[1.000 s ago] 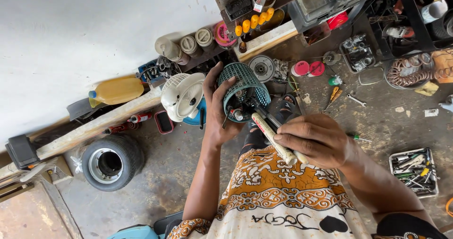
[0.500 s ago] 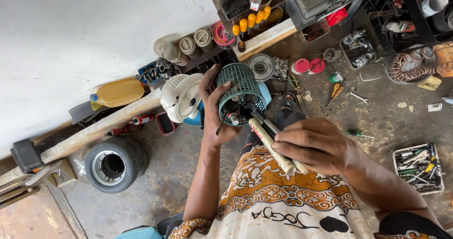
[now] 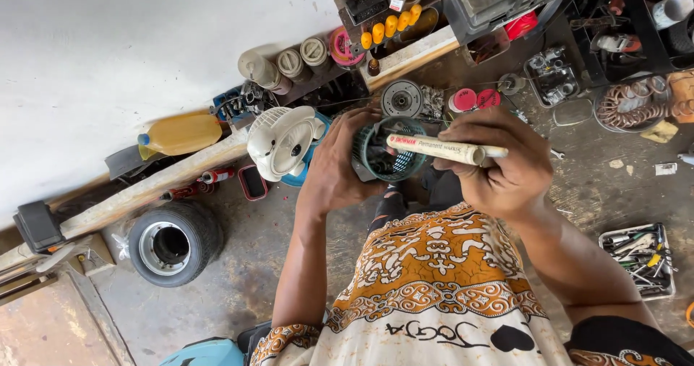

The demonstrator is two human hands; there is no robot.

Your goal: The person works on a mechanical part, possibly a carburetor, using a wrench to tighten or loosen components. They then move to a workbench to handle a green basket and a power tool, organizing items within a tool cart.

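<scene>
My left hand (image 3: 334, 169) grips a small teal cage-shaped fan part (image 3: 390, 151), its open mouth turned up toward me. Held crosswise over that opening is a cream marker pen (image 3: 441, 149), pinched in my right hand (image 3: 499, 162). The pen's tip end points left, close to the cage rim. Both hands hover above my lap, over an orange and white patterned shirt (image 3: 434, 279).
A white fan housing (image 3: 282, 142) lies on the concrete floor left of my hands. A small tyre (image 3: 173, 242), a yellow bottle (image 3: 184, 133) and a long wooden beam (image 3: 144, 189) lie further left. A tray of tools (image 3: 640, 259) sits right; cluttered shelves (image 3: 434, 12) stand ahead.
The cage part has turned so its open end faces me. My right hand has swung the pen from pointing down-right to lying level across the opening.
</scene>
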